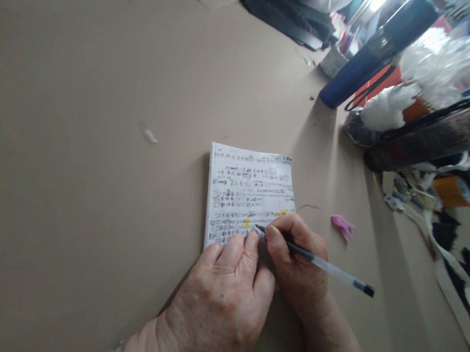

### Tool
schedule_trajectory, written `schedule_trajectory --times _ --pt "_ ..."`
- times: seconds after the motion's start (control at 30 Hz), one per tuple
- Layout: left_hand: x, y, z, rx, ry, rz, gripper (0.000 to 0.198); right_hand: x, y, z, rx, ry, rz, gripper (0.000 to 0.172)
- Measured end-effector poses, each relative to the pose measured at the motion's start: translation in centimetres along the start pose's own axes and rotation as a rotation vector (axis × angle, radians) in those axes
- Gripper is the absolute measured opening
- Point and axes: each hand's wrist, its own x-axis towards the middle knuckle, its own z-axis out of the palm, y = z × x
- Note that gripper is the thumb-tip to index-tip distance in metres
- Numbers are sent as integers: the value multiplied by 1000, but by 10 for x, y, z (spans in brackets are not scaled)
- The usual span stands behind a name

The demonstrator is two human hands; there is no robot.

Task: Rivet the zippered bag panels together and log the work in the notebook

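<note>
A small white notepad (pixel 250 189) full of dark handwriting lies on the table, with yellow marks on a few lines. My left hand (pixel 224 298) rests over its lower part, fingers apart and pressing on the page; the pad's bottom edge is hidden beneath it. Pinched in my right hand (pixel 299 261) is a pen (pixel 314 258) with a clear barrel and black ends. Its tip touches or nearly touches the page, just beyond my left fingertips.
A tall blue bottle (pixel 366 64) and a dark bottle (pixel 433 129) stand at the right, near a grey pen cup (pixel 334 60) and clear plastic bags (pixel 443 66). A pink scrap (pixel 342 226) lies right of the pad. Fabric strips (pixel 448 265) lie farther right.
</note>
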Motion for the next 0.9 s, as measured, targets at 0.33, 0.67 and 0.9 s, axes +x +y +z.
schedule_trajectory --times 0.33,0.67,0.9 --pt "-1 0 1 -2 26 13 32 -1 0 -1 15 -4 8 16" --pt "0 0 2 -6 26 11 33 -1 -1 -1 4 -1 -3 16" --pt "0 1 1 2 8 9 33 -2 0 0 22 1 0 16"
